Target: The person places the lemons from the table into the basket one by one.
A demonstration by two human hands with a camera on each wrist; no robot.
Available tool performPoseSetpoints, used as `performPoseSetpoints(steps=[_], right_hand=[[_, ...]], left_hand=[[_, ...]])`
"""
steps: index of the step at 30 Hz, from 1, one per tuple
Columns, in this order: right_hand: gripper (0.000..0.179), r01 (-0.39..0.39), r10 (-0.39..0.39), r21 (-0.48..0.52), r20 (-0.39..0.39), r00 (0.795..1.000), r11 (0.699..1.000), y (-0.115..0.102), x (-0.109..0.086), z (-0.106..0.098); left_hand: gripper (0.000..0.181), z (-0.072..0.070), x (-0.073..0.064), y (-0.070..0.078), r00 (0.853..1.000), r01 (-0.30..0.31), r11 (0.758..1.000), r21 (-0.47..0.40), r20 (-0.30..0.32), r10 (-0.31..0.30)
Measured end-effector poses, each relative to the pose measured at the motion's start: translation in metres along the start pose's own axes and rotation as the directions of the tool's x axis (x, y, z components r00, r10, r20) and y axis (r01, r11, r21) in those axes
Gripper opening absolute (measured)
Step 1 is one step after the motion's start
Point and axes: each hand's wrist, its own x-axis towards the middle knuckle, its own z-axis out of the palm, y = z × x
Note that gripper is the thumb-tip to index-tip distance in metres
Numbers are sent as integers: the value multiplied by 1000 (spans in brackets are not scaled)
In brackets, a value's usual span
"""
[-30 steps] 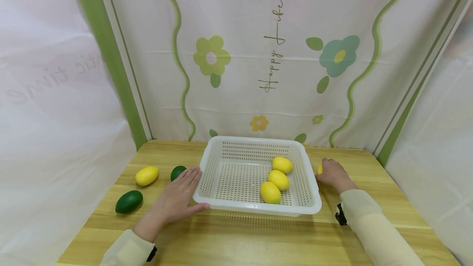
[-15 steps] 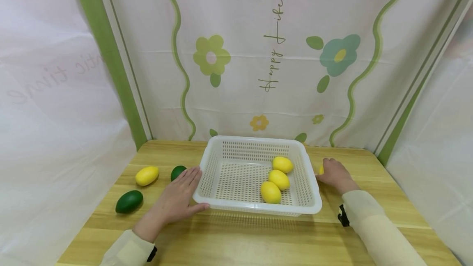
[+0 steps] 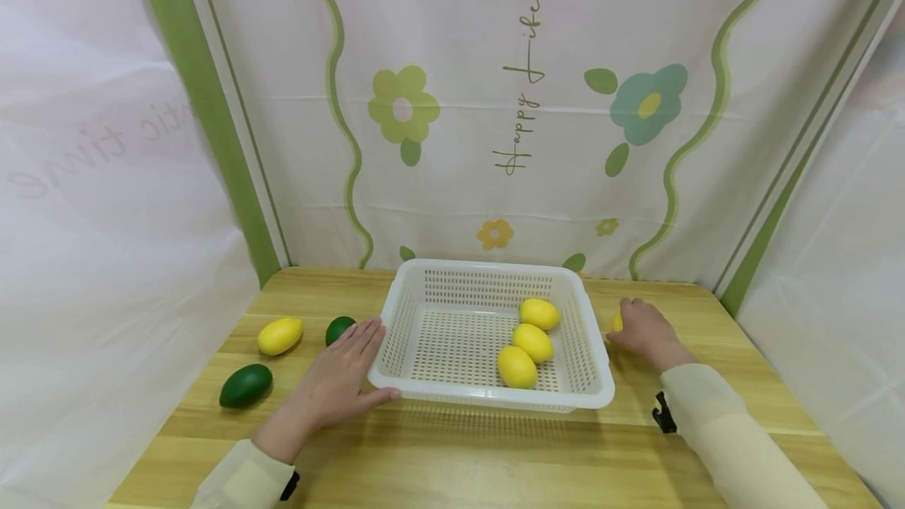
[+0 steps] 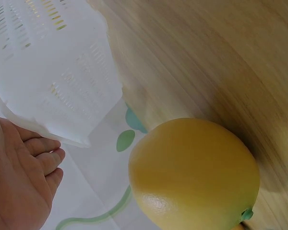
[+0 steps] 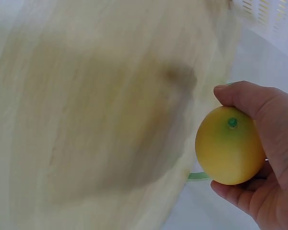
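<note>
In the head view a white perforated plastic basket point(image 3: 452, 395) holds 3 lemons, one of them this lemon point(image 3: 518, 368), grouped at its right side. My left hand point(image 3: 341, 378) rests with extended fingers along the basket's left rim; in the left wrist view, its fingertips point(image 4: 52, 144) lie right at the rim. My right hand point(image 3: 645, 332), just right of the basket, grips a lemon between thumb and fingers. Most of that lemon point(image 3: 618, 322) is hidden by the hand in the head view. The right wrist view shows the held lemon point(image 5: 229, 148) with its green stem nub.
Left of the basket lie a lemon point(image 3: 280, 335), a dark green fruit point(image 3: 246, 386) and another dark green fruit point(image 3: 341, 329) partly behind the left hand. A yellow fruit point(image 4: 194, 177) looms close in the left wrist view. A flowered curtain point(image 3: 452, 195) hangs behind the wooden table point(image 3: 452, 462).
My right hand has shifted slightly to the right, away from the basket, with the lemon in its grip. The left hand and basket have stayed in place.
</note>
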Motion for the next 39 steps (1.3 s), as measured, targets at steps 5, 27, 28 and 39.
performPoseSetpoints(steps=[5, 27, 28, 39], right_hand=[[61, 39, -40, -27, -24, 999, 999, -1, 0, -6], [72, 176, -195, -146, -131, 972, 974, -28, -14, -39], [72, 191, -214, -159, -147, 966, 969, -28, -15, -40], [67, 305, -370, -254, -270, 889, 918, -33, -26, -52]], left_hand=[[98, 1, 0, 0, 1000, 7, 1000, 1, 11, -7], [98, 1, 0, -1, 1000, 11, 1000, 2, 22, -11], [98, 1, 0, -1, 1000, 11, 1000, 3, 22, -11], [98, 0, 0, 0, 1000, 11, 1000, 9, 25, -12]])
